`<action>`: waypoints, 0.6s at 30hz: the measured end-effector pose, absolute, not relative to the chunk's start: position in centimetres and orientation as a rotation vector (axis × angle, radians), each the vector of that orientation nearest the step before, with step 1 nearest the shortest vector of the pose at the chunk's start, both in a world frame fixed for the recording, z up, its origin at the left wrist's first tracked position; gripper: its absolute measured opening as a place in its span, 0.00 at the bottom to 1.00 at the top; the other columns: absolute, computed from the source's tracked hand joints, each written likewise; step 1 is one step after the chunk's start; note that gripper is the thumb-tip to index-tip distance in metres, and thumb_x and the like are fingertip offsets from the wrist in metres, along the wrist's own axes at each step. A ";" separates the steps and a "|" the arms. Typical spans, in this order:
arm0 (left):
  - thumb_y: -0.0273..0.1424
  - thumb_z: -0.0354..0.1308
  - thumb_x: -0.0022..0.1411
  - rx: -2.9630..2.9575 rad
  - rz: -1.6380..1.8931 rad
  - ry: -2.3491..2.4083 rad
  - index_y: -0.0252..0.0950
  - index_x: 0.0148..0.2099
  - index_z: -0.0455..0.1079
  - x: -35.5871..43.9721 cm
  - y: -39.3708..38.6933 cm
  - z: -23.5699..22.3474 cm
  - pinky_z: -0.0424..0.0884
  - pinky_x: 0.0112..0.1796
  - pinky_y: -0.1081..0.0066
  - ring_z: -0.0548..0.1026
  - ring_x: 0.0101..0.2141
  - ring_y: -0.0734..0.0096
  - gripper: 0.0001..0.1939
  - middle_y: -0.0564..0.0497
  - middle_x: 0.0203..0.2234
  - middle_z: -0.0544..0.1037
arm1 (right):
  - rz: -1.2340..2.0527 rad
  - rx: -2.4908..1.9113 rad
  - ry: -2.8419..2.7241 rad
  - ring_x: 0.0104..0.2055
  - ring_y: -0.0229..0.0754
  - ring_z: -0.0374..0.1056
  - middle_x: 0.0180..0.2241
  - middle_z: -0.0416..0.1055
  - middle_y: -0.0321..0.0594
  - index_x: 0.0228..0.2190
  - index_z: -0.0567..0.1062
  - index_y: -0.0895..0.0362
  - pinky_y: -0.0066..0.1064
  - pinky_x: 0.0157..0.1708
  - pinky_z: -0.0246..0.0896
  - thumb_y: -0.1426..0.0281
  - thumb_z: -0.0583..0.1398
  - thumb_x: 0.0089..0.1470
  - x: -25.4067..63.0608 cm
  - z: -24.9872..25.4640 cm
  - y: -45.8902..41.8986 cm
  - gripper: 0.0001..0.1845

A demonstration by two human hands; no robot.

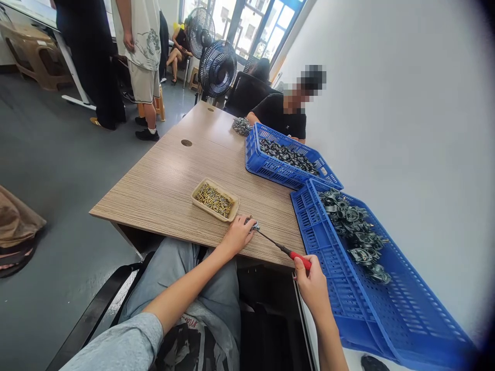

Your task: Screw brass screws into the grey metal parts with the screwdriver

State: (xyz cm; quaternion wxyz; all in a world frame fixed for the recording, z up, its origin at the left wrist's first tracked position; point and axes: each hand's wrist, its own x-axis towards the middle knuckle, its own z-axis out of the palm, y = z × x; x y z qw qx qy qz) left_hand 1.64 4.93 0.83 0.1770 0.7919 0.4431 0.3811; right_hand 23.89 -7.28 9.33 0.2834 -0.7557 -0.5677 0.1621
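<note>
My left hand [238,235] rests on the wooden table [170,175] near its front edge, fingers closed on a small grey metal part [253,225]. My right hand [311,283] grips the red handle of a screwdriver [288,251]. The screwdriver's thin shaft runs up and left, and its tip meets the metal part. A beige tray of brass screws [215,200] lies just beyond my left hand.
A blue crate [332,268] with grey metal parts [353,226] lies to my right. A second blue crate [270,167] of parts stands further back before a seated person in black [280,116]. Two fans [216,67] and standing people are at the back left.
</note>
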 end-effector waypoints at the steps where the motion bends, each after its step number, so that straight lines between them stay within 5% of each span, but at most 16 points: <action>1: 0.29 0.56 0.69 2.241 1.076 1.256 0.40 0.57 0.67 1.6 4.9 0.8 0.70 0.54 0.59 0.68 0.50 0.57 0.15 0.45 0.51 0.69 | 0.402 -2.055 -1.532 0.23 0.43 0.65 0.22 0.63 0.32 0.33 0.63 0.51 0.35 0.27 0.64 0.44 0.52 0.62 23.9 9.3 -7.2 0.23; 8: 0.29 0.56 0.69 2.234 1.095 1.243 0.40 0.57 0.67 1.7 4.9 0.7 0.69 0.54 0.58 0.68 0.51 0.57 0.15 0.45 0.52 0.69 | 0.630 -1.842 -1.511 0.25 0.40 0.66 0.31 0.67 0.34 0.44 0.62 0.52 0.34 0.25 0.68 0.45 0.59 0.58 24.0 9.1 -7.5 0.26; 15: 0.32 0.55 0.70 2.244 1.094 1.260 0.40 0.57 0.68 1.7 4.8 0.9 0.69 0.54 0.58 0.68 0.51 0.56 0.14 0.44 0.52 0.69 | 0.419 -2.016 -1.531 0.22 0.40 0.61 0.20 0.60 0.31 0.29 0.64 0.52 0.33 0.25 0.64 0.43 0.52 0.61 23.9 9.0 -7.1 0.26; 18: 0.32 0.55 0.70 2.242 1.097 1.258 0.39 0.57 0.68 1.7 4.8 1.0 0.69 0.54 0.58 0.68 0.51 0.56 0.14 0.44 0.52 0.69 | 0.397 -1.950 -1.554 0.24 0.40 0.63 0.22 0.63 0.33 0.33 0.66 0.53 0.32 0.25 0.64 0.44 0.55 0.59 23.9 9.1 -7.1 0.25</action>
